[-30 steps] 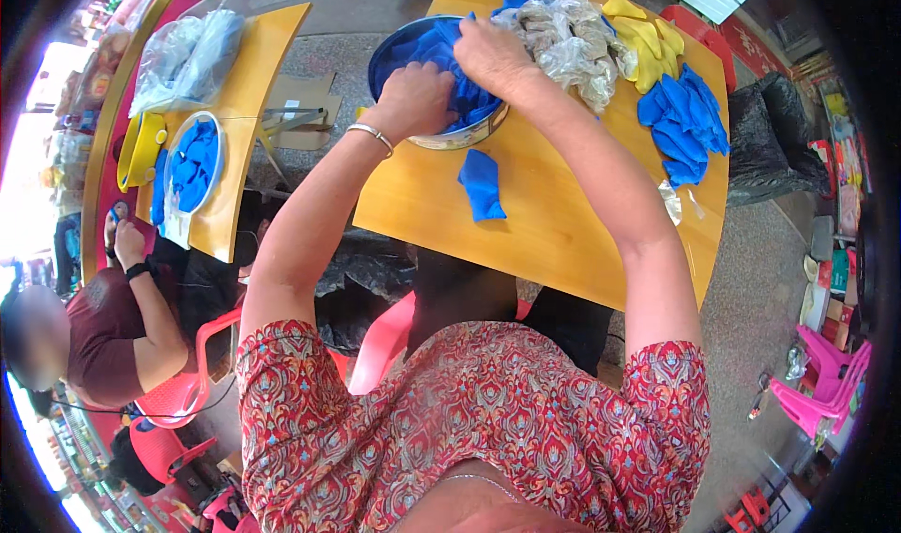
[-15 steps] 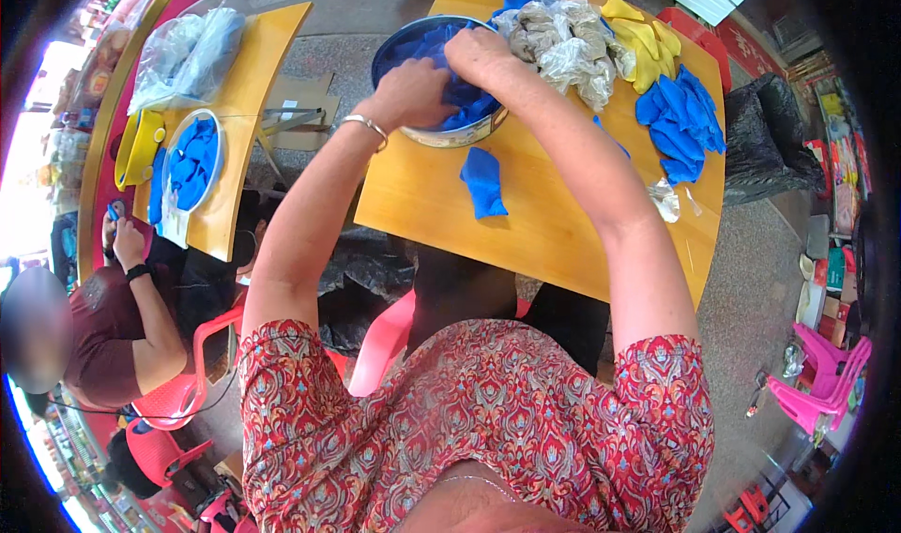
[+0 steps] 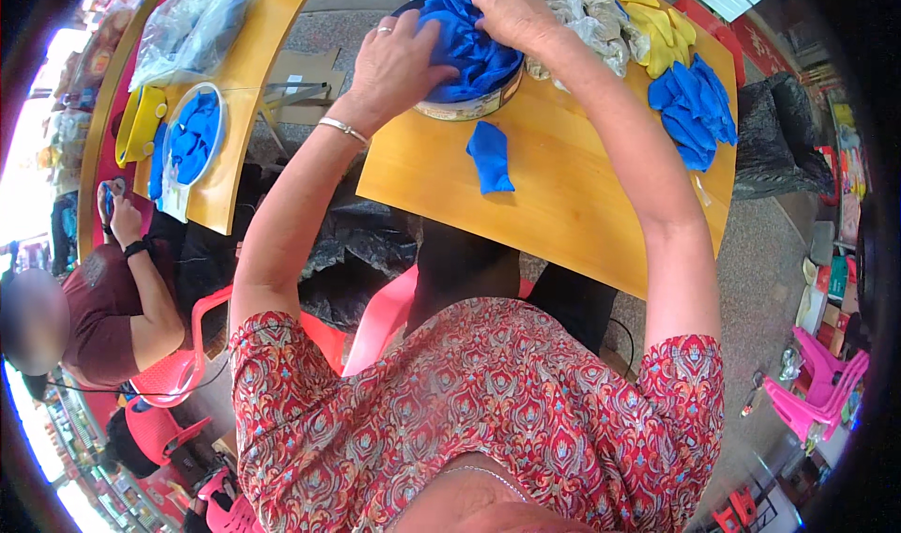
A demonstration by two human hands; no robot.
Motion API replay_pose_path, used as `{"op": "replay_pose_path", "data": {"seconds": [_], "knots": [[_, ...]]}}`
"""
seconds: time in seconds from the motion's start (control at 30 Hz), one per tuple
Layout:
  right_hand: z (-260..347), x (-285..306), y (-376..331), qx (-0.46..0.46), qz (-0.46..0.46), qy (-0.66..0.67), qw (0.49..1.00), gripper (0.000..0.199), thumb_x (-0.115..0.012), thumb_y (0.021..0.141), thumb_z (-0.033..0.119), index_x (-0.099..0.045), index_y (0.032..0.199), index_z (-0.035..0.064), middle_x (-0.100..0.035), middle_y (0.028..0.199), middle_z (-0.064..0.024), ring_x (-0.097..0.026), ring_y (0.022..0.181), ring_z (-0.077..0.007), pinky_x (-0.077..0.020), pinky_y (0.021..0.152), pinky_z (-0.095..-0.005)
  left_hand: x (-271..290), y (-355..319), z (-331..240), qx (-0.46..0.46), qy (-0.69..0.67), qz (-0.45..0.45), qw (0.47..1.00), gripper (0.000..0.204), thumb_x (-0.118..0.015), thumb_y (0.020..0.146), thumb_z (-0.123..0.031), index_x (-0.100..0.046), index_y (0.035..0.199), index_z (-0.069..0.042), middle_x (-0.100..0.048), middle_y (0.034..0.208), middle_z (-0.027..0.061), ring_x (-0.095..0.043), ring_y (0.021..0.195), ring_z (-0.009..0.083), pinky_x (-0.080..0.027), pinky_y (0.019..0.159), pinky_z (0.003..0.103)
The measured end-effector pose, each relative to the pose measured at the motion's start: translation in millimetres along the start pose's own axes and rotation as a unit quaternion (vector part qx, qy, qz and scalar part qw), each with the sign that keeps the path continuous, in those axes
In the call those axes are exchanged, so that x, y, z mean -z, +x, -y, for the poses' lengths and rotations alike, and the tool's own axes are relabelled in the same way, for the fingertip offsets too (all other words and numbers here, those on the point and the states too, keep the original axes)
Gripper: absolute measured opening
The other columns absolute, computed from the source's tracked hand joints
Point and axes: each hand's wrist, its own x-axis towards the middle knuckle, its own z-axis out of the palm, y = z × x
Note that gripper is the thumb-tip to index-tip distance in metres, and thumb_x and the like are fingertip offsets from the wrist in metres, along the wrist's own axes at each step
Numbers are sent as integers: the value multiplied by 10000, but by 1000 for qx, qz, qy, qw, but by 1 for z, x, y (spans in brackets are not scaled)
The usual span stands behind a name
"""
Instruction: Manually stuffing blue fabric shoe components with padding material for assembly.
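Note:
A round tin [image 3: 469, 109] stands at the far left of my table, full of blue cloth pieces [image 3: 462, 50] that bulge up to its rim. Over the tin's left side is my left hand [image 3: 392, 68], fingers apart and thumb stretched across the edge of the cloth. At the tin's far right side my right hand [image 3: 514, 17] has its fingers curled together at the edge of the blue cloth; its fingertips are partly hidden. A single blue cloth piece [image 3: 490, 158] lies on the wood in front of the tin.
Right of the tin on the yellow wooden table [image 3: 582, 205] lie a clear plastic bag [image 3: 587, 17], yellow cloth [image 3: 657, 31] and a blue cloth pile [image 3: 694, 111]. A black bag [image 3: 777, 134] stands beyond the right edge. At left, a seated person [image 3: 122, 298] works by another table [image 3: 282, 26].
My left hand has come out of the cloth to the tin's left side and spread its fingers. My right hand has shifted right. The cloth shows more fully between them.

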Motion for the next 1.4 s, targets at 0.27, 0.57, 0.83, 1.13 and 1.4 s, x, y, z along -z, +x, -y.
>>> {"op": "replay_pose_path", "data": {"seconds": [0.27,0.57,0.83,1.13,1.4], "knots": [[12,39,-13,-57,36,15,998,172,-604,834,159,-730,854,43,-686,820,-204,-694,787,-353,-557,667,-426,28,-16,11,31,-160,89,983,443,-663,890,-357,-600,1211,-59,-601,1219,154,-573,1103,355,-482,927,420],[11,27,-25,65,-61,-3,996,226,-530,832,105,-732,862,8,-624,1030,-157,-603,993,-332,-526,831,-413,-20,-8,20,-47,-122,228,965,259,-671,816,-274,-676,984,-77,-636,1054,147,-611,1002,349,-513,843,451],[-4,43,-16,-59,8,48,997,181,-708,773,215,-721,870,63,-663,826,-206,-659,833,-370,-542,727,-458,30,16,-12,31,-101,219,970,295,-732,746,-207,-585,934,-34,-608,979,171,-587,926,371,-488,805,454],[-18,97,-88,-9,-179,183,967,177,-647,832,191,-686,841,19,-662,845,-199,-635,834,-368,-518,765,-413,68,10,-23,61,-126,126,982,373,-660,781,-148,-572,1121,-23,-588,1110,192,-554,1020,377,-446,907,458],[-37,56,-214,-53,56,111,991,304,-704,812,222,-629,1007,2,-617,1055,-157,-591,983,-330,-482,852,-399,29,-58,-79,-180,-180,83,964,364,-585,797,-96,-590,1156,-36,-581,1245,120,-553,1129,300,-473,934,389]]}}
